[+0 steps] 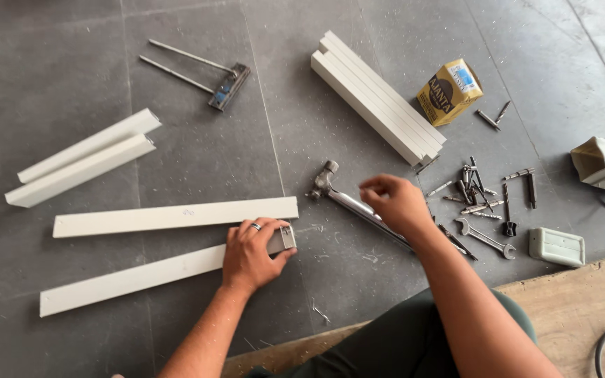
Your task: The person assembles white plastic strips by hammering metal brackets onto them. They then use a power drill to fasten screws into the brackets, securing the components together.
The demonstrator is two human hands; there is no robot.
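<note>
White bar (131,278) is lying flat on the grey floor (197,154), nearest the person, with a second long bar (175,216) lying just beyond it and roughly parallel. Left hand (250,253) is pressing down on the near bar's right end, fingers wrapped over the top and thumb against the end face, where a small metal fitting (287,236) is showing. Right hand (395,203) is hovering to the right of that bar end, above the hammer (350,201); fingertips are drawn loosely together, and whether they are pinching something small cannot be told.

Handling, as judged: the bar is looking like a hollow, stiff, light section with a smooth painted skin, so it is likely sliding easily on the floor. Holding is best done near the end, palm down, clear of the cut edge, which may be sharp.

Room for moving: floor left of the bar is lying open. To its right, drill bits and screws (474,189), a wrench (486,238) and the hammer are crowding the space. A bundle of bars (376,98) is lying well beyond.
</note>
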